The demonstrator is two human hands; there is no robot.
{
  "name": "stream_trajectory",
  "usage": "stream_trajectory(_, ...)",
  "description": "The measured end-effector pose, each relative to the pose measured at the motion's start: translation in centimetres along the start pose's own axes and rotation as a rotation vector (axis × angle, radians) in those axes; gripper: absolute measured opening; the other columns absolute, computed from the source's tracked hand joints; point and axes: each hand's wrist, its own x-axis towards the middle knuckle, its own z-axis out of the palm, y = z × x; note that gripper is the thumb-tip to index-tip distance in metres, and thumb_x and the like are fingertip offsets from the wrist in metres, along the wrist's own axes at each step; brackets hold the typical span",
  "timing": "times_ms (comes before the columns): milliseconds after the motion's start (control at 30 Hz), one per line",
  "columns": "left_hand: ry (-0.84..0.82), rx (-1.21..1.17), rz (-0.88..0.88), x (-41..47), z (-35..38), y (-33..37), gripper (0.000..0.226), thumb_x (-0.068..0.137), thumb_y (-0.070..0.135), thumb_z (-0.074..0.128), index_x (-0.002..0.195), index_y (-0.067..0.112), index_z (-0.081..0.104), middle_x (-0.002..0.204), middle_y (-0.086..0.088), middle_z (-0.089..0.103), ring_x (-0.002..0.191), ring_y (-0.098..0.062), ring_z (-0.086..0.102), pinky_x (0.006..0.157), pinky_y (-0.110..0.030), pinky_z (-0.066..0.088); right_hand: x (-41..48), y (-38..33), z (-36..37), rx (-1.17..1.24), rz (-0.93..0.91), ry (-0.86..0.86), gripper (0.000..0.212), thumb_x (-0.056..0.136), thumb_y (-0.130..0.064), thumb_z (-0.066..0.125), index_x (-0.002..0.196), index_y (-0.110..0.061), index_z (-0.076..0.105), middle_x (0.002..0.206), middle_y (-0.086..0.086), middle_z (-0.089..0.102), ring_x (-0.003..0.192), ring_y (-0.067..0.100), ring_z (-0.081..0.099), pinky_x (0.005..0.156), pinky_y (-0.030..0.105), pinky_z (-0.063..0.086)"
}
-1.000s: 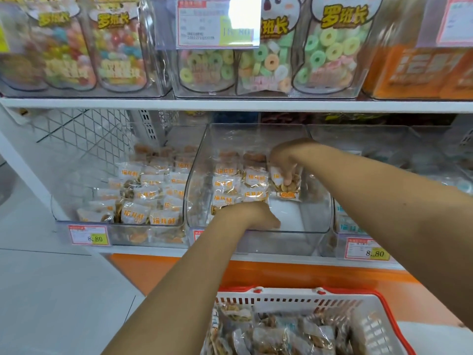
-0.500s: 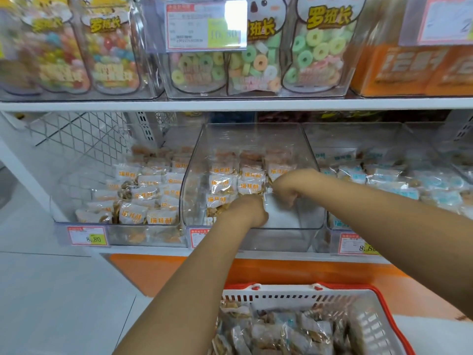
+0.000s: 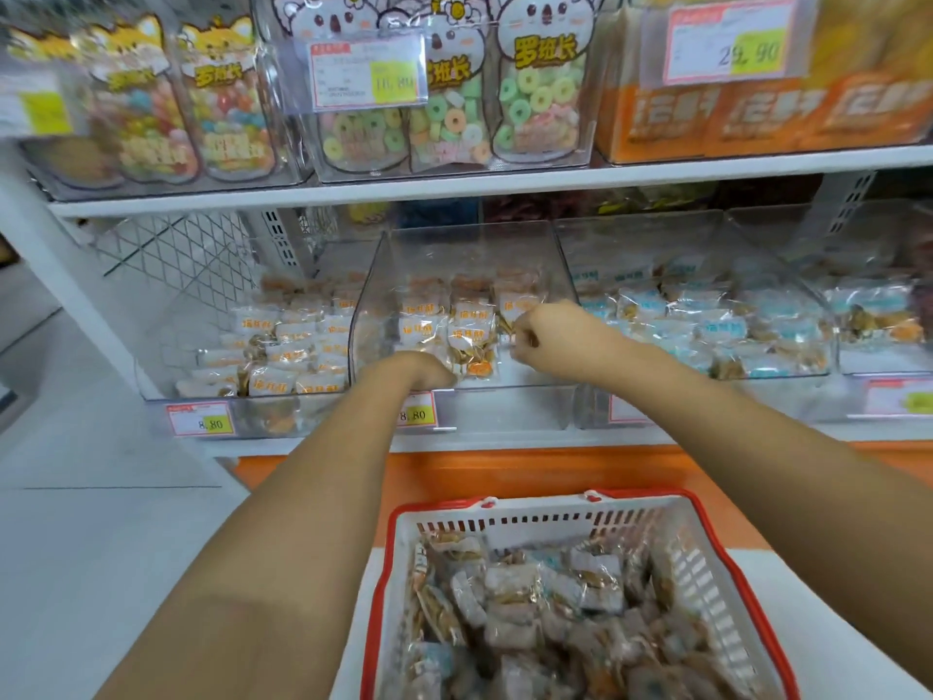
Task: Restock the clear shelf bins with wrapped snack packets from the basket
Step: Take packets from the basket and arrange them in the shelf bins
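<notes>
The middle clear bin (image 3: 371, 300) on the lower shelf holds rows of wrapped snack packets (image 3: 467, 333) with orange labels. My left hand (image 3: 421, 371) reaches over the bin's front wall beside the frontmost packet (image 3: 477, 363); its fingers are bent down out of sight. My right hand (image 3: 548, 328) is inside the bin at the right column, fingers curled, and seems to pinch the clear edge of a packet there. Below, the red-rimmed white basket (image 3: 707, 558) holds several wrapped packets (image 3: 530, 603).
A left bin (image 3: 166, 391) holds the same orange-labelled packets, and a right bin (image 3: 828, 366) holds blue-labelled ones. Price tags (image 3: 202, 419) hang on the bin fronts. The upper shelf (image 3: 505, 186) overhead carries candy bags and orange boxes. White floor lies at the left.
My right hand has set the packet it carried down at the front of the bin and moved to the right column. My left hand stayed at the bin's front.
</notes>
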Motion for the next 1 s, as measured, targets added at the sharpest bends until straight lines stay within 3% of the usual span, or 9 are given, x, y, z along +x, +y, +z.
stream_trajectory(133,0.039,-0.033,0.015,-1.1,0.1,0.1,0.059,0.102,0.040,0.038,0.149,0.007,0.027,0.158,-0.010,0.019,0.144,-0.028,0.024,0.113,-0.038,0.024,-5.8,0.4,1.5,0.197,-0.009,0.081,0.027,0.092,-0.028,0.060,0.069,-0.016,0.051,0.070,0.003,0.057,0.068,0.018,0.052,0.060,0.029,0.035)
stream_trajectory(267,0.150,-0.089,0.031,-3.0,0.3,0.4,0.050,0.103,0.030,0.037,0.144,0.001,0.035,0.154,-0.015,0.030,0.138,-0.030,0.033,0.107,-0.035,0.032,-10.5,0.9,5.6,0.270,0.048,-0.120,0.014,0.092,-0.030,0.061,0.082,-0.020,0.060,0.078,-0.009,0.055,0.073,0.009,0.051,0.061,0.023,0.037)
stream_trajectory(367,0.423,-0.129,0.115,-4.5,1.1,0.5,0.029,0.100,0.019,0.042,0.098,-0.001,0.062,0.101,-0.019,0.063,0.096,-0.031,0.058,0.072,-0.032,0.043,-13.2,0.9,9.4,0.223,0.040,-0.273,0.015,0.091,-0.031,0.062,0.098,-0.019,0.065,0.090,-0.008,0.058,0.079,0.008,0.052,0.064,0.019,0.039)
stream_trajectory(433,0.651,-0.240,0.236,-6.2,2.3,0.4,0.033,0.097,0.019,0.045,0.068,0.007,0.056,0.065,-0.009,0.054,0.065,-0.026,0.052,0.058,-0.029,0.036,-14.6,0.5,11.9,0.233,0.019,-0.350,0.020,0.089,-0.030,0.064,0.105,-0.019,0.065,0.101,-0.005,0.062,0.087,0.009,0.054,0.074,0.020,0.042)
stream_trajectory(533,0.848,-0.286,0.414,-9.0,5.3,-0.3,0.034,0.098,0.022,0.044,0.076,0.008,0.065,0.065,-0.006,0.061,0.060,-0.021,0.054,0.053,-0.027,0.036,-16.2,-0.5,15.3,0.279,-0.022,-0.491,0.037,0.088,-0.032,0.066,0.122,-0.019,0.059,0.122,-0.001,0.060,0.104,0.012,0.054,0.086,0.022,0.043)
stream_trajectory(600,0.722,-0.285,0.465,-10.8,8.0,-1.1,0.032,0.097,0.023,0.046,0.079,0.009,0.068,0.072,-0.006,0.066,0.062,-0.020,0.058,0.054,-0.027,0.041,-17.0,-0.9,17.3,0.300,-0.042,-0.608,0.057,0.086,-0.036,0.068,0.136,-0.018,0.048,0.137,-0.001,0.051,0.120,0.016,0.050,0.094,0.025,0.039)
stream_trajectory(700,0.292,-0.123,0.417,-11.7,12.5,-2.7,0.031,0.096,0.025,0.051,0.083,0.004,0.070,0.076,-0.006,0.067,0.070,-0.026,0.063,0.059,-0.028,0.044,-17.6,-1.5,19.6,0.335,-0.052,-0.726,0.073,0.084,-0.034,0.072,0.144,-0.013,0.037,0.145,0.005,0.043,0.129,0.022,0.044,0.104,0.032,0.037)
stream_trajectory(833,-0.214,-0.046,0.306,-12.6,17.9,-4.3,0.029,0.096,0.025,0.051,0.094,0.002,0.068,0.085,-0.005,0.068,0.070,-0.017,0.063,0.062,-0.027,0.052,-18.0,-1.8,21.2,0.425,0.023,-0.674,0.058,0.083,-0.018,0.074,0.134,-0.007,0.049,0.135,0.009,0.049,0.113,0.021,0.051,0.092,0.030,0.045)
stream_trajectory(1000,-0.358,-0.062,0.241,-13.6,22.2,-5.6,0.026,0.093,0.029,0.052,0.088,0.008,0.066,0.085,-0.007,0.066,0.068,-0.015,0.057,0.060,-0.022,0.045,-18.0,-0.7,22.2,0.511,0.142,-0.557,0.022,0.084,0.001,0.067,0.105,-0.001,0.070,0.105,0.009,0.068,0.078,0.008,0.059,0.079,0.023,0.053)
